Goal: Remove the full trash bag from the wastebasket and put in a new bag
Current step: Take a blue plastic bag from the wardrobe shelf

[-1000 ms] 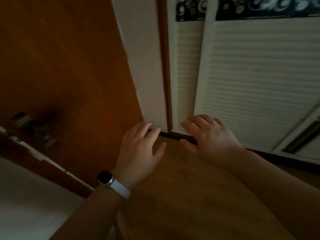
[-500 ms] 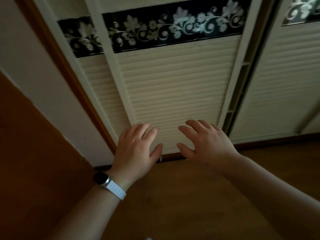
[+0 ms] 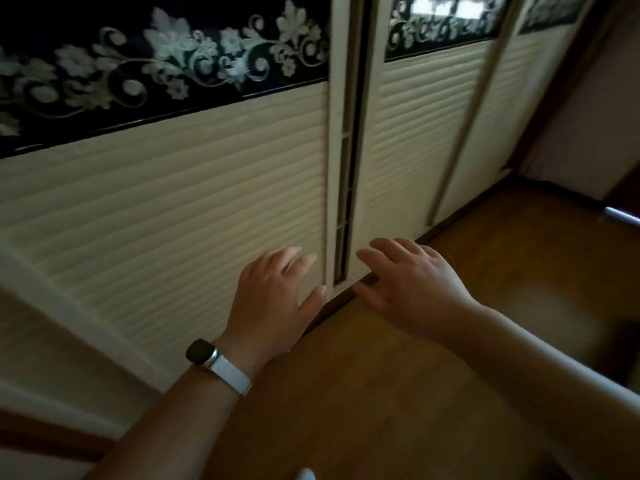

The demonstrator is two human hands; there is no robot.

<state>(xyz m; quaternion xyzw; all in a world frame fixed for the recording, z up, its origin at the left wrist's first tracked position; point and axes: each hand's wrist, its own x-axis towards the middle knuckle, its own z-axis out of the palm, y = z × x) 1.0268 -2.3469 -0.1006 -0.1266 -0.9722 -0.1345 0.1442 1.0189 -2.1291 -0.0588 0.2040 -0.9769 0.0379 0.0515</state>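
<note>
No wastebasket or trash bag shows in the head view. My left hand [image 3: 273, 299], with a watch on a white strap at the wrist, is held out palm down, fingers spread, holding nothing. My right hand [image 3: 412, 282] is beside it, also palm down with fingers apart and empty. Both hover in front of the base of cream sliding wardrobe doors [image 3: 166, 216], over a wooden floor [image 3: 363, 393].
The slatted wardrobe doors carry a black band with a pale floral pattern [image 3: 166, 64]. A dark narrow gap [image 3: 343, 216] runs between two door panels. A blurred dark shape [image 3: 620, 348] sits at the right edge. A pale wall [image 3: 588, 126] stands at the far right.
The view has swung right: the brown door and white wall at left are gone, and the wardrobe doors now fill the frame. Both hands stay empty and outstretched.
</note>
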